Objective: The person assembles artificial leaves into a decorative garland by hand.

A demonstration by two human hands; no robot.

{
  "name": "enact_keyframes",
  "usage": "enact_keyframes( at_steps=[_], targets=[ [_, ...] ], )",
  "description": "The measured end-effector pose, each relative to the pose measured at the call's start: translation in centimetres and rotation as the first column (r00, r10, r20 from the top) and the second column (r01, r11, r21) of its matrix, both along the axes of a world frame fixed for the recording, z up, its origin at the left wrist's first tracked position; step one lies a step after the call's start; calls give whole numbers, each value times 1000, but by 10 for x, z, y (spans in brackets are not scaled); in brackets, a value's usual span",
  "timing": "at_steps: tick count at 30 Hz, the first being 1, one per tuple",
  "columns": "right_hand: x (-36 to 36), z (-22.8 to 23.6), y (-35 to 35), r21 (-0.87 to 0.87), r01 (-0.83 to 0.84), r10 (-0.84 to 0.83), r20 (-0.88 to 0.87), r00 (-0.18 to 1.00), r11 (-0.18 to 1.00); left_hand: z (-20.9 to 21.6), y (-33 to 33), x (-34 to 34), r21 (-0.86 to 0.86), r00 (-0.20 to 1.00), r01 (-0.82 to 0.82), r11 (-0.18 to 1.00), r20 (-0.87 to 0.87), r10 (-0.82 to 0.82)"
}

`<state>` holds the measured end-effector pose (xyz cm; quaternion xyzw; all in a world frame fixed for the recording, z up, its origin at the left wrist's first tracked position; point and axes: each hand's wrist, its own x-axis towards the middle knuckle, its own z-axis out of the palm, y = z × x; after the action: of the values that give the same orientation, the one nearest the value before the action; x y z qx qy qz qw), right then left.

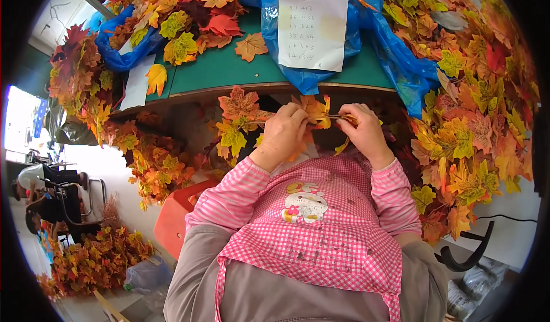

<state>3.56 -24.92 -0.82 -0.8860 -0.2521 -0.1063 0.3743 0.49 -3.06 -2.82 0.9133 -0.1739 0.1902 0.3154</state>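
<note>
Between my two hands runs a thin brown stem with artificial maple leaves (318,112) in orange and yellow. My left hand (282,134) is closed round the stem, its fingers hiding part of it. An orange leaf (239,103) and a yellow-green leaf (232,138) stick out to the left of that hand. My right hand (365,133) pinches the stem's other side, thumb and fingertips together. Both hands are just off the near edge of the green table (223,73), above my pink checked apron (321,207).
A handwritten paper sheet (312,30) lies on a blue plastic bag (366,41) on the table. Piles of artificial leaves (470,144) hang at both sides. A red-orange chair (172,222) is at left; farther off, a person (34,181) bends near another leaf pile (100,259).
</note>
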Motion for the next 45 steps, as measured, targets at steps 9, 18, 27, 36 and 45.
enact_keyframes(
  at_steps=[9,18,27,36,45],
  targets=[
    [0,-1,2,40,16,-13,-73,997,999,1,1,-2,-81,1000,-3,997,7,4],
    [2,-9,2,-95,-37,42,54,998,995,3,1,-5,-110,993,-23,994,-115,10],
    [-3,-11,4,-259,-45,70,88,994,965,3,0,-6,-90,994,23,996,-106,-33],
    [-4,-18,3,-208,-104,79,-124,989,973,1,-1,-8,-99,996,47,994,-74,-55],
    [3,-20,3,370,-58,249,-491,835,927,-5,0,2,-220,978,129,967,-134,-161]
  ],
)
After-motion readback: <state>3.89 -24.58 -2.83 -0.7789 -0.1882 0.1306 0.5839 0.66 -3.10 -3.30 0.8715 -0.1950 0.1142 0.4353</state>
